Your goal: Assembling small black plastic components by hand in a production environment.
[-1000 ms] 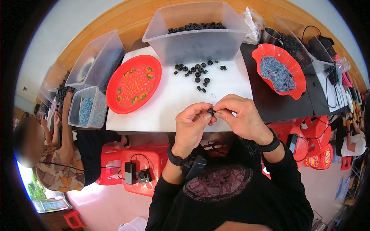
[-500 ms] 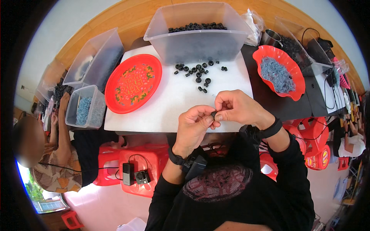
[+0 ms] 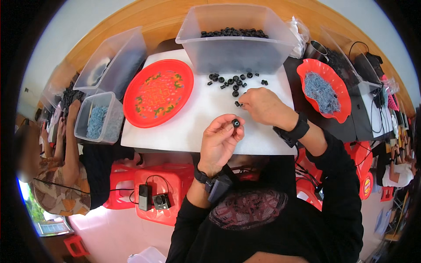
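1 round black piece (image 3: 236, 123) was pinched in the left grip (image 3: 218, 141).
The piece sat between thumb and fingers, a pale spot facing up; the right grip (image 3: 267, 107) was bent down, fingertips at a small black part (image 3: 237, 104), though whether it pinched that part could not be told. Loose black pieces (image 3: 230, 81) lay beyond both grips on the white sheet (image 3: 175, 136), before a translucent tub (image 3: 237, 57). A red plate (image 3: 158, 94) lay left of the left grip; a red wavy-edged bowl (image 3: 344, 93) stood on the dark desk (image 3: 313, 125), right of the right grip.
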A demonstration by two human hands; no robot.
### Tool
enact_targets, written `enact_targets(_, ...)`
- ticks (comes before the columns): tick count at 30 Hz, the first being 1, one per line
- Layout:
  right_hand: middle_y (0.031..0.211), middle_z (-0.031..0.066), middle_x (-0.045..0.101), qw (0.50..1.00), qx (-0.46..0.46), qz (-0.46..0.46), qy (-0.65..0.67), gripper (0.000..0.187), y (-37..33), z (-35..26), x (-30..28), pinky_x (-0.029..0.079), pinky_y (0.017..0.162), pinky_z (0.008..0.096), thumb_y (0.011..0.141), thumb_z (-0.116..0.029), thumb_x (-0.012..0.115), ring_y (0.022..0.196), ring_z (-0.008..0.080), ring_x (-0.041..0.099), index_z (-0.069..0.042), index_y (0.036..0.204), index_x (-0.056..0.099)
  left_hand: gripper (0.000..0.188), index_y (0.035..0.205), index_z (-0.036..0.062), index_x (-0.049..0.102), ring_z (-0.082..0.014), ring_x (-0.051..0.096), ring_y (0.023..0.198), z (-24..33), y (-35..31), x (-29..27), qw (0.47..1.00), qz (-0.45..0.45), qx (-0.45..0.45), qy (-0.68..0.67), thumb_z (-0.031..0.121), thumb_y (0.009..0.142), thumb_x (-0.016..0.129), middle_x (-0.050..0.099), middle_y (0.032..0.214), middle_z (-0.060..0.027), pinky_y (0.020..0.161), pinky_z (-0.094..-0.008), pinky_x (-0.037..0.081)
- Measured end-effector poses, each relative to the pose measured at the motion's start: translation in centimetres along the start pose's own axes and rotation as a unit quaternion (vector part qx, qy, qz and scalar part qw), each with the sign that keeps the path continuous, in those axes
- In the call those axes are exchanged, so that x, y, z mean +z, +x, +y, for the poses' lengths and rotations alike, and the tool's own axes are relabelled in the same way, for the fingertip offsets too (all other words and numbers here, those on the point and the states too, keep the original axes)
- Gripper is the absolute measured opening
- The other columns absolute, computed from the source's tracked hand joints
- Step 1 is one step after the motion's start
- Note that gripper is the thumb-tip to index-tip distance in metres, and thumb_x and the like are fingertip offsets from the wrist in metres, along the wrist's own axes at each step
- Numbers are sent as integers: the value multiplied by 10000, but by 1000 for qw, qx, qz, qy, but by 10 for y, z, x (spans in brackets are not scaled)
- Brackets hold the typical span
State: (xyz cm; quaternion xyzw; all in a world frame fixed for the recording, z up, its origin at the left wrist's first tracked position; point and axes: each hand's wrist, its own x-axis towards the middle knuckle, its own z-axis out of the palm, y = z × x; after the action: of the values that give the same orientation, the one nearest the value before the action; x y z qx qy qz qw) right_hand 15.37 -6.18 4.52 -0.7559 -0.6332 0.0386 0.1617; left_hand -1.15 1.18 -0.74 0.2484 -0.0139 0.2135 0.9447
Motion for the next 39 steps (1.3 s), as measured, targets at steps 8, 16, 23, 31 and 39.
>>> enact_targets(8,719,164,571,999,2,1,-48,84,6,-3,14,468,611,414,704,-75,575,713,337,582,-1,739,557,212,1073,-20,541,-178,567,803,-1,2,-3,1000,-9,1,2,-26,873,471,586,998,-178,727,-281,478)
enact_targets(16,699,141,602,980,101,26,171,127,-6,-9,-22,465,570,318,709,-64,593,603,236,581,25,799,589,199,1075,-27,522,-171,566,800,-1,3,0,999,-1,-15,37,2,883,480,583,1003,-148,707,-267,455)
enact_targets(23,689,-1,580,839,187,39,509,113,-55,-20,-34,416,524,199,778,-36,619,590,67,517,18,877,629,175,1025,-9,541,-178,539,791,-6,3,6,995,8,-22,96,64,866,533,584,963,-130,704,-279,435)
enact_targets(31,720,40,609,739,196,64,642,102,-74,-23,-22,447,520,206,818,-33,590,609,82,554,31,890,624,184,1038,-1,539,-168,555,765,-18,3,15,992,-12,-49,114,65,867,539,592,917,-98,684,-272,429)
enact_targets(39,724,16,590,790,192,83,577,99,-78,-27,-11,423,508,183,821,-23,580,624,62,543,17,908,603,188,1048,-2,539,-161,572,762,-23,2,15,991,6,-53,121,39,864,540,597,897,-85,682,-276,444)
